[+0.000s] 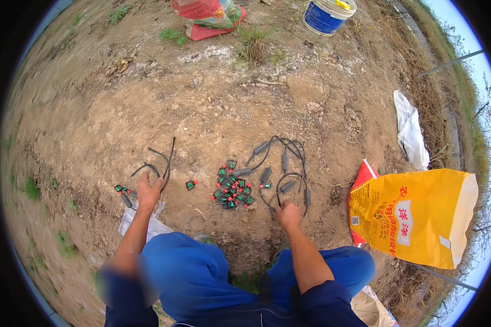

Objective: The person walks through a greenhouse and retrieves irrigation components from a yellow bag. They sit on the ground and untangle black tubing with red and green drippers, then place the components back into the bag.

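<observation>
My left hand (149, 191) is closed around thin black tubes (168, 161), whose free ends stick out above the fingers. Beside that hand, small green, red and black sprinkler heads (122, 189) and a grey ribbed piece hang from the tubing. My right hand (288, 214) is closed at the near end of a looped bundle of black hoses (304, 174) with grey ribbed pieces on them. Between my hands lies a pile of green, black and red sprinkler heads (233, 192). A single sprinkler head (191, 185) sits apart, left of the pile.
A yellow sack (420, 218) lies to the right, with a white bag (412, 131) beyond it. Clear plastic (157, 224) is under my left forearm. At the far side stand a red-and-green sack (210, 16) and a blue-and-white bucket (324, 19). The ground is bare soil with grass tufts.
</observation>
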Motion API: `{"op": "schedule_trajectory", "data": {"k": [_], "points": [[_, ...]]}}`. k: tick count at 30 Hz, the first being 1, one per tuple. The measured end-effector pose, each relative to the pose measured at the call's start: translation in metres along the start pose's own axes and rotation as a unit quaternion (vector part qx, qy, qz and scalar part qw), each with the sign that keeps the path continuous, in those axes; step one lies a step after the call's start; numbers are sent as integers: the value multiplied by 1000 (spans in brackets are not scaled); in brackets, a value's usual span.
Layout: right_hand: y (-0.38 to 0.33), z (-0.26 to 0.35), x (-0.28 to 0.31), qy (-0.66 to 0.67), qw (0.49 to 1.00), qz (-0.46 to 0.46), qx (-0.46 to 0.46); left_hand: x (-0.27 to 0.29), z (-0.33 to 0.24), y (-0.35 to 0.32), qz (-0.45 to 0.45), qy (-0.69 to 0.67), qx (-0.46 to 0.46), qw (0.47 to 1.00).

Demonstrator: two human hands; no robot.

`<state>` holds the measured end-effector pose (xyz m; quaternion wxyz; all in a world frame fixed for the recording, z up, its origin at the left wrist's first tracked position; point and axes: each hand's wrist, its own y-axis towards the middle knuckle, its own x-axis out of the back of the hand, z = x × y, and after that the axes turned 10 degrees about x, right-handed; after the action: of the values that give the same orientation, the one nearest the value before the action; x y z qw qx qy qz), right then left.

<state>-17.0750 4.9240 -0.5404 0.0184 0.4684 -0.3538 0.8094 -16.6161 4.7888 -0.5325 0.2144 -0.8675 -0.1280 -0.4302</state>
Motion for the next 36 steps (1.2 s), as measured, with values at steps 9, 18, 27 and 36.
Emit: {"op": "schedule_trajectory", "data": {"k": [9,18,27,36], "points": [[14,-18,-15,15,999,-32,-34,105,-193,-44,232,-174,-52,956],[9,-23,4,23,950,-301,-76,103,-353,-151,313,-343,-167,870],[17,-57,16,86,966,-169,-175,47,-314,-139,344,-311,-83,882],[39,-50,132,220,959,140,-113,-4,-327,-157,410,-250,-119,869]]}}
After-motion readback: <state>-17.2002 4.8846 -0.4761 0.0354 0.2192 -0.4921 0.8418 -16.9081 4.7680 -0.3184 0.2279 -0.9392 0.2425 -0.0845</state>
